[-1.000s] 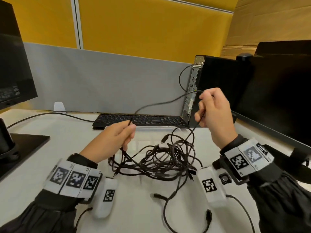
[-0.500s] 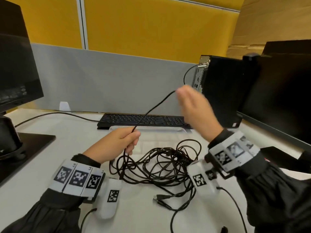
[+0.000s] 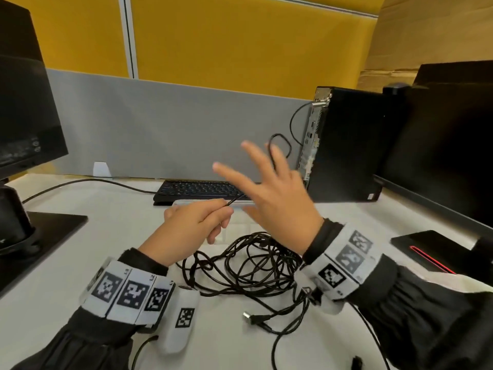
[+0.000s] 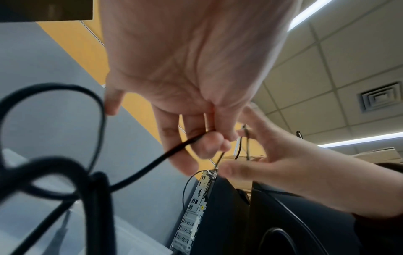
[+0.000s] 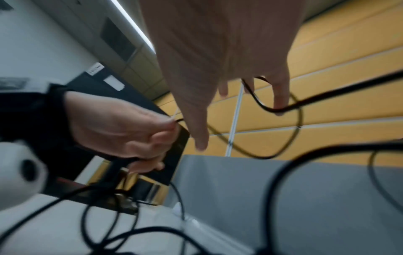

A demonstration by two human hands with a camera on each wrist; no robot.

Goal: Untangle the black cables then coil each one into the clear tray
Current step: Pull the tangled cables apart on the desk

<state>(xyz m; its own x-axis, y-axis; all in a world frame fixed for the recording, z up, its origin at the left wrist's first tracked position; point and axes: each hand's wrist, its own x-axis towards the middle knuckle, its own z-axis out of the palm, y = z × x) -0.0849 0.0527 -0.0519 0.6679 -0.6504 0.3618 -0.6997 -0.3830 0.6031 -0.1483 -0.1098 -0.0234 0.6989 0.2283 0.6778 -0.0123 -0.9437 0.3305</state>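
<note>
Your left hand [image 3: 198, 227] pinched one black cable [image 3: 234, 201] between thumb and fingertips, fingers curled, held just above the desk [image 3: 80, 263]. Your right hand [image 3: 269, 193] was raised beside it with fingers spread wide; a loop of the same thin cable [image 5: 281, 107] hung over those straight fingers, seen in the right wrist view, and nothing was gripped there.

Step in hand, as judged: winding the freed length into a coil, the left hand anchoring, the right hand acting as a former. Untangling looked far from done, since the rest of the cables [image 3: 256, 265] lay as one knotted heap on the desk below both wrists, with a loose plug [image 3: 248, 317] at its near edge. The clear tray [image 3: 237, 228] sat just behind the heap, in front of the keyboard [image 3: 197, 188]; nothing coiled was visible in it.

Next move would call for steady loops of even size, then a transfer into the tray without the coil springing open. Whether the held cable was fully free of the heap could not be told.

Around: a computer tower [image 3: 346, 145] close on the right with its own cable looping at the back, a monitor [image 3: 448, 145] further right, another monitor [image 3: 26, 102] on the left. The tower's cable looked likely to get mixed in.
</note>
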